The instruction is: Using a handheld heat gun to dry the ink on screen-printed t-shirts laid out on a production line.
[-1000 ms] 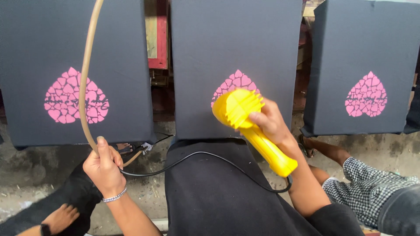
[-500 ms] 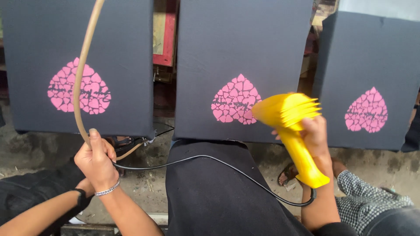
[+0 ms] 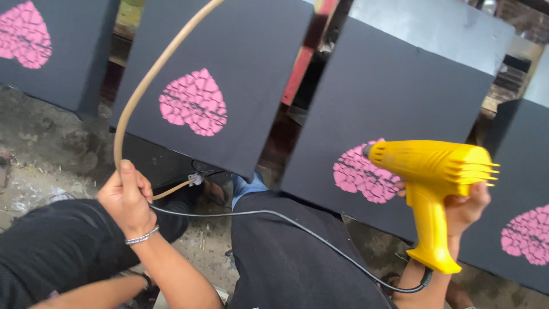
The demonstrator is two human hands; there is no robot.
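My right hand [image 3: 466,209] grips a yellow heat gun [image 3: 432,171] by its handle, with the nozzle aimed left at a pink cracked heart print [image 3: 363,174] on a black panel [image 3: 394,97]. A looped tan hose [image 3: 150,80] that arcs up out of view is closed in my left hand [image 3: 126,197], which wears a bracelet. A thin black cord [image 3: 274,220] runs from near that hand across the dark cloth to the gun's base.
More black panels with pink hearts stand in a row: one at centre left [image 3: 194,103], one at far left [image 3: 23,34], one at far right [image 3: 529,234]. Dark fabric [image 3: 286,257] lies below. The ground is dirty concrete [image 3: 34,160].
The view has swung right along the row. My right hand has carried the heat gun from the middle panel's heart to the panel on its right. The left hand keeps the hose.
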